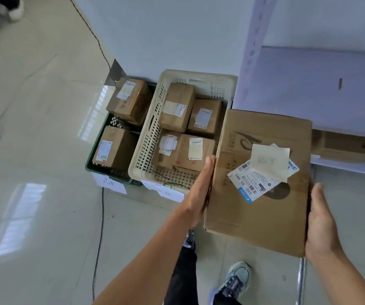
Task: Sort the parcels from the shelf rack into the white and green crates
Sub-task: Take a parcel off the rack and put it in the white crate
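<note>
I carry a large flat cardboard parcel [260,208] with a shipping label and a yellow note on top, held in the air to the right of the crates. My left hand [199,190] presses flat against its left side. My right hand [321,223] presses flat against its right side. The white crate [146,137] stands on the floor by the wall and holds several brown parcels. To its left, the green crate [97,155] holds two parcels, one of them leaning on its far rim.
The white shelf rack [309,89] rises at the right, with another brown parcel [349,148] on its shelf. A black cable [100,227] runs over the tiled floor left of the crates. Paper tags hang on both crates' fronts. My feet are below.
</note>
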